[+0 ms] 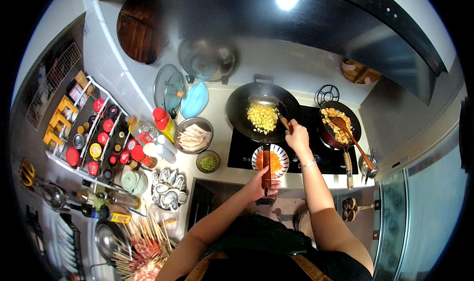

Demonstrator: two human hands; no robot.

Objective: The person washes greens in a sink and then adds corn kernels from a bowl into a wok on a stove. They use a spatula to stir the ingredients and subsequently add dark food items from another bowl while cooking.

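Observation:
In front of me a black wok [237, 114] stands on the black cooktop [240, 147], with small yellow diced pieces [262, 118] in its bottom. Its long wooden handle [266, 158] points toward me, and my left hand [259, 184] grips it near the end. My right hand [297, 137] is closed around the wooden handle of a spatula [284, 122]. The spatula's metal blade lies inside the wok at the far side of the yellow pieces. Beneath the wok handle sits a striped bowl [284, 161] of diced orange pieces [274, 161], partly covered by the handle.
To the right is a frying pan [333, 143] of cooked food with a wooden spoon [355, 142]. Left of the wok are a bowl of pale strips [194, 137], a bowl of green pieces [208, 163], oysters [169, 189] and a rack of jars [103, 133]. Skewers [144, 251] lie lower left.

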